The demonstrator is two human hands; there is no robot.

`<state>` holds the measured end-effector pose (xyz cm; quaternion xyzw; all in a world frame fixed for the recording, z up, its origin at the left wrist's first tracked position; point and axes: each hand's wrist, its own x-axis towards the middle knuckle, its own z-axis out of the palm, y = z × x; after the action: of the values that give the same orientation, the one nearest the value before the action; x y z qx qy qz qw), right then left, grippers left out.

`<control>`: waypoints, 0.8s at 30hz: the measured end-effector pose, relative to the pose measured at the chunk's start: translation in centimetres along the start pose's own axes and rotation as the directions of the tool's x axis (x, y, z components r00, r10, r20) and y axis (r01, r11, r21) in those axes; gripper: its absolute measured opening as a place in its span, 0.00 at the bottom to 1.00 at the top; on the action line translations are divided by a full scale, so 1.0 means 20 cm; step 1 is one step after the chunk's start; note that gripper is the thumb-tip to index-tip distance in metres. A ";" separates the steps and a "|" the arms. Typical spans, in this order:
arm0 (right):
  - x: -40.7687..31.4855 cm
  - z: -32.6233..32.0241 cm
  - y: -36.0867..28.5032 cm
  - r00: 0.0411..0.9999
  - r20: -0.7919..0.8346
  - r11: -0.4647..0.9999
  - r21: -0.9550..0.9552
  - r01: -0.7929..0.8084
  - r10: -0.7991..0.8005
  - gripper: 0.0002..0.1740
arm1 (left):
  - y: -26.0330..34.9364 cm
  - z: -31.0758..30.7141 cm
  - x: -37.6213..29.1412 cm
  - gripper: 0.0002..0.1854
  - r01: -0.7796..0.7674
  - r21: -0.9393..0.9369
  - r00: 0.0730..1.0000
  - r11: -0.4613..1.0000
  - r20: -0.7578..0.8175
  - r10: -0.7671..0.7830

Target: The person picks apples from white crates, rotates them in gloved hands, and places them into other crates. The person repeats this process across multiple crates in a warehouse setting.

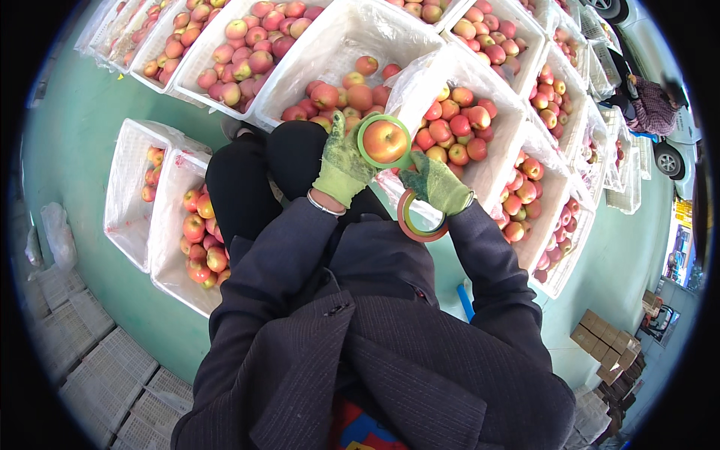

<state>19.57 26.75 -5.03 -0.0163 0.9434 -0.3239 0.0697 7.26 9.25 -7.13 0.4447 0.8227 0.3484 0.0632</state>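
My left hand [344, 166], in a worn yellow-green work glove, holds a red and yellow apple [385, 142]. A green sizing ring [385, 117] encircles the apple as seen from above. My right hand [443, 184], gloved alike, grips the ring gauge at the green ring's lower right. Below that hand hang further rings, a reddish one [403, 218] outermost with yellow and blue ones inside it. Just beyond my hands stands a plastic-lined white crate [320, 42], partly filled with apples [360, 97]. Another lined crate of apples [462, 125] is right of it.
More white apple crates [185, 84] stand in rows ahead and to the right. Two crates [132, 197] are by my left leg. Stacked crates [107, 371] are at lower left, cardboard boxes [604, 340] at lower right. A person [652, 107] is near a vehicle [683, 138].
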 end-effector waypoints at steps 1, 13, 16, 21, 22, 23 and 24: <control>0.01 -0.01 -0.02 1.000 0.021 0.999 -0.040 0.014 -0.013 0.08 | 0.01 -0.02 0.00 0.28 -0.118 0.572 0.993 0.812 0.046 0.111; 0.06 -0.19 -0.33 0.933 0.189 0.070 0.973 -0.220 0.307 0.11 | -0.02 -0.31 -0.08 0.34 0.045 -0.570 0.878 -0.820 0.414 -0.239; 0.00 -0.21 -0.15 0.837 0.028 0.230 0.956 -0.182 0.546 0.13 | -0.16 -0.61 -0.28 0.36 -0.142 -0.849 0.777 -0.508 0.223 -0.589; -0.55 -0.08 0.71 0.372 -0.336 0.477 0.782 -0.402 0.865 0.14 | -0.62 -1.06 -0.89 0.28 -0.211 -0.973 0.476 0.097 -0.189 -0.859; -0.70 -0.05 0.84 0.237 -0.341 0.413 0.795 -0.445 0.910 0.13 | -0.69 -1.06 -1.02 0.24 -0.048 -0.972 0.329 0.231 -0.234 -0.915; -0.86 0.01 0.99 0.092 -0.276 0.287 0.844 -0.452 0.957 0.13 | -0.81 -1.06 -1.19 0.21 -0.005 -0.983 0.270 0.182 -0.176 -0.947; -0.99 0.07 1.08 0.030 -0.217 0.196 0.805 -0.559 0.976 0.14 | -0.90 -1.05 -1.37 0.21 0.050 -0.994 0.190 0.092 -0.081 -0.978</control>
<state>39.68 44.53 -16.97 0.6777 0.5796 -0.4326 -0.1326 2.48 -29.33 -8.38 -0.2975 0.5266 0.7953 0.0407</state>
